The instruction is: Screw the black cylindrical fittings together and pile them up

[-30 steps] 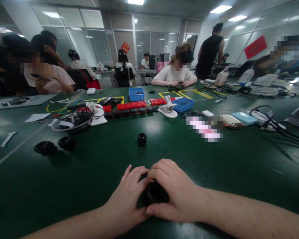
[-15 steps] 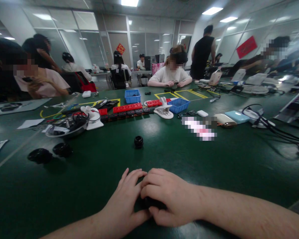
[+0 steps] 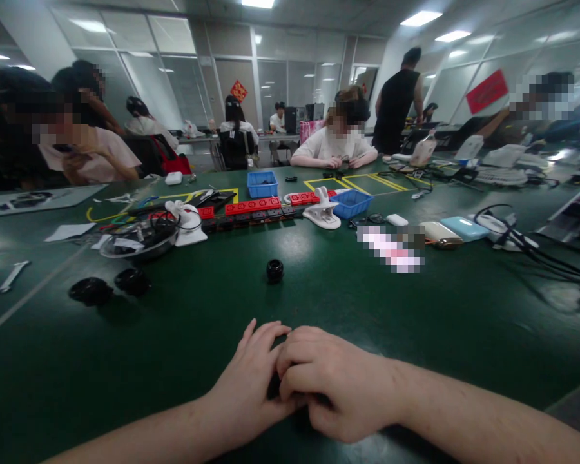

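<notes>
At the front of the green table (image 3: 415,335), my left hand (image 3: 251,380) and my right hand (image 3: 333,380) meet around a black part (image 3: 273,386). Only small dark patches of it show between my fingers, so its full shape is hidden. My left fingers and thumb curve about its left side. From the right and above, the bent fingers of my right hand close over it. Beyond them stands a black ringed fitting (image 3: 274,271) with a round opening on top. Two larger black round fittings, one farther left (image 3: 91,292) and one beside it (image 3: 132,281), lie on the tabletop.
A metal bowl (image 3: 140,253) holds black parts and small bags. Red power strips (image 3: 254,205), a white clip stand (image 3: 323,216) and blue bins (image 3: 262,185) line the middle. A wrench (image 3: 12,277) lies at left, cables (image 3: 526,241) at right. Several people sit around.
My right fingers have shifted over the black part, and less of it shows now. The whole view has moved slightly, with the table items appearing a little farther right.
</notes>
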`<state>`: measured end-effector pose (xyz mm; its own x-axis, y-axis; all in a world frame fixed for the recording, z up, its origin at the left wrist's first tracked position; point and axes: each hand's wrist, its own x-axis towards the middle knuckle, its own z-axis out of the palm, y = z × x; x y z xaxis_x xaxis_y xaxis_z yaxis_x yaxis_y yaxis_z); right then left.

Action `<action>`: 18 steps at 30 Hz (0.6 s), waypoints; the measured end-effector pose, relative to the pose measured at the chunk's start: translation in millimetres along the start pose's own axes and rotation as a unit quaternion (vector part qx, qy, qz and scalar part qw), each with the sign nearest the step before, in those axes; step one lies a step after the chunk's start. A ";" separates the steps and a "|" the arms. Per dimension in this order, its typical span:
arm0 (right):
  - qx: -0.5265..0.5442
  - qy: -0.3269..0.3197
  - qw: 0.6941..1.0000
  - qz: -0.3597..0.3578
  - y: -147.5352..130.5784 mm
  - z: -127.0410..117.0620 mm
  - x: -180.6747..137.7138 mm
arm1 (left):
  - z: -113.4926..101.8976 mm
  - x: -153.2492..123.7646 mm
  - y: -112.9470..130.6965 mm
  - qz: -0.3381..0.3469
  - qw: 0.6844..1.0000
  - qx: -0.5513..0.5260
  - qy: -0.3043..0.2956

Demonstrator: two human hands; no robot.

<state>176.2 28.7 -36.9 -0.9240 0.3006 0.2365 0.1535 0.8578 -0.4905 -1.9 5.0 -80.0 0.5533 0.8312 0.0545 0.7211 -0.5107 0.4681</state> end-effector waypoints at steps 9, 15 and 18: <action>-0.013 0.069 0.997 0.009 2.9 -2.9 -2.8 | 4.0 -0.9 -6.9 0.008 1.000 -0.013 -0.001; -0.106 0.075 0.989 0.075 1.3 -1.3 -6.2 | 4.6 -0.8 -6.6 0.004 1.000 -0.010 0.000; -0.135 0.047 0.984 0.104 2.3 0.3 -6.8 | 4.5 0.6 -6.7 0.008 1.000 -0.007 -0.005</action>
<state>182.8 28.5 -39.9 -0.8284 0.5071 0.2377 0.4345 0.8498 -0.2985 -4.5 8.0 -87.1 0.5695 0.8202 0.0534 0.7059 -0.5214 0.4795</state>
